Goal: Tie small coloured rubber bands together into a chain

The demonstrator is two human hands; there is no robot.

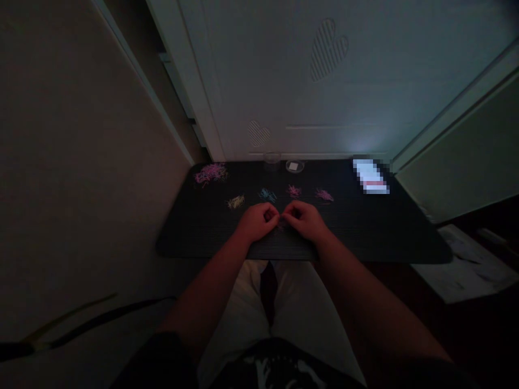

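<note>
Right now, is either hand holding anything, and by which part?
Cannot be told: left hand and right hand meet fingertip to fingertip above the dark mat, pinching something too small and dim to identify.

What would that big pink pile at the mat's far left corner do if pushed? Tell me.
The big pink pile looks like a loose tangle of thin loops, so it would probably scatter or smear rather than slide whole. Its strands seem light and floppy. The ribbed dark mat may snag them a little. The dim picture hides finer detail.
</note>
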